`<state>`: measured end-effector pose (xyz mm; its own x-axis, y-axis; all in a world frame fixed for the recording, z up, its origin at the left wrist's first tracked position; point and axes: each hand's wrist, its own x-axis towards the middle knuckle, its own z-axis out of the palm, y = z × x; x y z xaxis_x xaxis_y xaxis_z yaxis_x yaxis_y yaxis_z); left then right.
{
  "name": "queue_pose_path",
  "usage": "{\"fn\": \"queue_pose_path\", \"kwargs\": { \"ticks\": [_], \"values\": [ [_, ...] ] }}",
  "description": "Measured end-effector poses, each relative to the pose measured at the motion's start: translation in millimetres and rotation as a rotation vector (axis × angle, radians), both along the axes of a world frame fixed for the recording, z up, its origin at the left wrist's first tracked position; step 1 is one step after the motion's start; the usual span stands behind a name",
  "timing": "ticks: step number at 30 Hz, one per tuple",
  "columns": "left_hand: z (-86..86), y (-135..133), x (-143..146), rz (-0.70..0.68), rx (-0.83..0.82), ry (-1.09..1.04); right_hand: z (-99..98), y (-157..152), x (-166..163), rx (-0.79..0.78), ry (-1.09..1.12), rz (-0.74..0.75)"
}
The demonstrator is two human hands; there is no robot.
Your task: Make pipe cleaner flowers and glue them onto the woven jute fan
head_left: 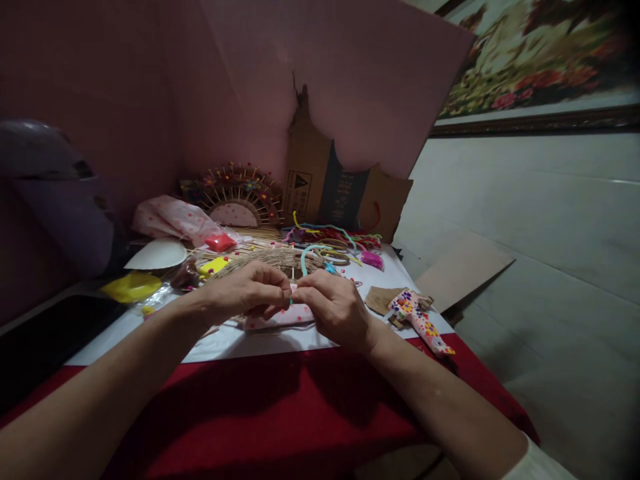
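My left hand (250, 290) and my right hand (333, 303) meet above the table, fingertips nearly touching, both closed in a pinch. A light-blue pipe cleaner (306, 255) curves up behind my right fingers, and a small teal bit of it shows between the two hands. Just below and behind them lies a half-round craft piece wound with brown twine (265, 257), with thin sticks and red beads around its edge. Its pink dotted cloth base (280, 317) is partly covered by my hands. A blue pipe-cleaner flower (330, 267) is on the piece, right of the curl.
A similar finished-looking fan piece (235, 193) leans at the back beside torn cardboard (307, 170). Coloured pipe cleaners (335, 235) lie before it. A white dish (157, 255) and yellow packet (133, 287) are left; a flower-patterned glue gun (423, 320) lies right.
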<state>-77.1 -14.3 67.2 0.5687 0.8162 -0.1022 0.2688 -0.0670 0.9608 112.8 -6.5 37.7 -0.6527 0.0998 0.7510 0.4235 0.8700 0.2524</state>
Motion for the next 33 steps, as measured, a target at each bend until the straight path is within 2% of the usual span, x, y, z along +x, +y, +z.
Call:
{"fn": "queue_pose_path", "kwargs": {
  "ticks": [7, 11, 15, 20, 27, 29, 33],
  "values": [
    [-3.4, -2, 14, 0.142, 0.099, -0.138, -1.6, 3, 2, 0.039, 0.065, -0.207],
    [-0.5, -5, 18, 0.167, 0.159, -0.15, -2.5, 2, 2, 0.022, 0.115, -0.225],
    [0.6, -5, 13, 0.131, 0.164, -0.128, -2.2, 3, 3, -0.094, 0.139, -0.136],
    [0.7, -3, 4, 0.033, 0.052, -0.085, -1.9, 2, 1, -0.148, 0.179, 0.05],
    [-4.5, 6, -12, -0.233, -0.131, -0.081, -3.5, -8, -7, -0.145, 0.123, 0.251],
    [-5.9, 7, -12, -0.22, -0.122, -0.107, -3.8, -8, -7, -0.135, 0.135, 0.198],
    [-6.9, 4, -2, -0.059, -0.016, -0.212, -5.5, -3, -2, -0.119, 0.202, -0.044]
  ]
}}
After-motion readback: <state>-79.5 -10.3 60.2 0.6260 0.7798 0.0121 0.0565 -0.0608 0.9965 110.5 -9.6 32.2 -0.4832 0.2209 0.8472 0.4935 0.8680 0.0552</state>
